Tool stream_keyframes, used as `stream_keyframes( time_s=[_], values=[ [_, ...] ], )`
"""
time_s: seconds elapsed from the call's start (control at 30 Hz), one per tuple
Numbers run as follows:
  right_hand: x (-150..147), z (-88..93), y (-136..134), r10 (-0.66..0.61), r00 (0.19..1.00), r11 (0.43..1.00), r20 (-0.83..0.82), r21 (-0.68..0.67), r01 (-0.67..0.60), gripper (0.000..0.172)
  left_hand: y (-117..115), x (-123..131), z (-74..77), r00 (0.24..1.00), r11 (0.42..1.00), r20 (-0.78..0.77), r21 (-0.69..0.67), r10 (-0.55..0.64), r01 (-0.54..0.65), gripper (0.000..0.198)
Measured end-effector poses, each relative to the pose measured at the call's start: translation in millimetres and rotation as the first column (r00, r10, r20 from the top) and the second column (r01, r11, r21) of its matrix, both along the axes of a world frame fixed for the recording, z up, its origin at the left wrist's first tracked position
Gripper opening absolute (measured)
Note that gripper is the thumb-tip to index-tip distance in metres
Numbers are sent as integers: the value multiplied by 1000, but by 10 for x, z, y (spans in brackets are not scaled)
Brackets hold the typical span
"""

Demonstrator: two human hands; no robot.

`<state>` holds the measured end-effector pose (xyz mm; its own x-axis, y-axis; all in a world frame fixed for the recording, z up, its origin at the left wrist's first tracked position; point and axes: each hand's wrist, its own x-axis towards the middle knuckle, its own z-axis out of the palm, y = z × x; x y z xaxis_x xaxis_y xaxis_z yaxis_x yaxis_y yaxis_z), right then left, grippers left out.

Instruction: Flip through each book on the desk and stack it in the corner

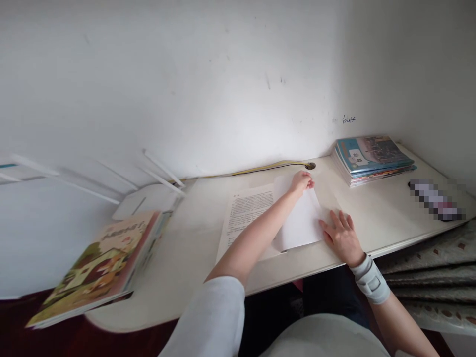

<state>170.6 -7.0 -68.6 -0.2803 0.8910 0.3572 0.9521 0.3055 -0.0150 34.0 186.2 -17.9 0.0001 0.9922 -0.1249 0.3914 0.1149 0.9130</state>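
Observation:
A blank white sheet of paper (299, 225) lies on the desk, overlapping the right side of a printed page (249, 210) covered in lines of text. I cannot tell whether the two are joined. My left hand (303, 182) reaches across to the blank sheet's upper right corner, its fingers curled closed there. Beside the sheet's lower right edge, my right hand (342, 238) rests with fingers spread, the thumb side touching or nearly touching the paper. A grey wrist wrap is on my right wrist. My left forearm covers part of the printed page.
A stack of books (372, 156) stands at the back right, with a pixelated dark-edged object (435, 201) in front. At left, picture books (96, 267) lie near a white router (145, 201) with antennas. A cable (256, 168) runs along the wall into a desk hole.

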Motion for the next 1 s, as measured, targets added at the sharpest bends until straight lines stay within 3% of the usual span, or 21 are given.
stream_keyframes(
  time_s=[0.17, 0.37, 0.53, 0.7, 1.0],
  values=[
    [1, 12, -5, 5, 1000, 1000, 7, -5, -4, 32, 3, -310, 45, 912, 970, -410, 225, 4, 97, 16],
    [-4, 30, -8, -2, 1000, 1000, 14, -16, 3, 32, 71, -493, 73, 736, 938, -677, 258, 3, 233, 24],
    [-1, 39, -2, -1, 1000, 1000, 21, -24, 2, 32, 118, -425, 112, 658, 909, -753, 285, 16, 304, 27],
    [1, 29, 3, 1, 1000, 1000, 17, -23, 0, 33, 189, -407, 134, 646, 892, -763, 281, -15, 353, 27],
    [-2, 33, 4, -8, 1000, 1000, 3, -27, 8, 32, 582, -439, 99, 663, 907, -695, 35, -280, 420, 17]
  ],
)
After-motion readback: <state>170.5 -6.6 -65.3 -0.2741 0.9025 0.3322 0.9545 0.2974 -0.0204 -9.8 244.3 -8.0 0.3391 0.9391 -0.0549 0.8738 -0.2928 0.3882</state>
